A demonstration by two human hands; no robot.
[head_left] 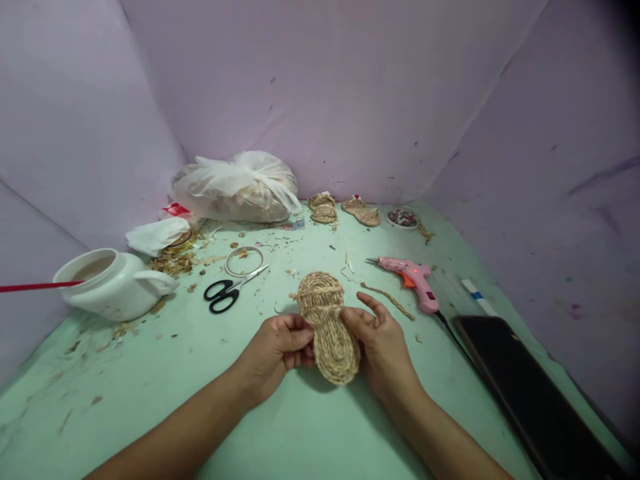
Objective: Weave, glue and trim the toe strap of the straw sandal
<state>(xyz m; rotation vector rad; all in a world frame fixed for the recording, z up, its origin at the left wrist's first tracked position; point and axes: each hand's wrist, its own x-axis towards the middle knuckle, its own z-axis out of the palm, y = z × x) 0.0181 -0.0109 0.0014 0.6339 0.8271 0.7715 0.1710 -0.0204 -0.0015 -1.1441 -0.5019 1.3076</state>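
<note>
A small woven slipper [330, 333] of coiled straw-coloured rope is held above the table between both hands, with rope strands laid across its upper part. My left hand [277, 350] pinches its left edge near the narrow middle. My right hand [377, 337] grips the right edge with the thumb on top; its index finger sticks out to the side. A short piece of braided rope [389, 300] lies just beyond my right hand. Close by on the right rests a pink glue gun [410, 272] with an orange trigger. Scissors [231, 291] with black handles lie to the left.
A white teapot-like pot [117, 293] with a red stick stands left. At the back are a plastic bag [240, 190], small woven slippers [361, 212] and a bowl of small pieces [403, 219]. A roll of tape [244, 262] and scraps lie around; a black phone-like slab [530, 393] lies right.
</note>
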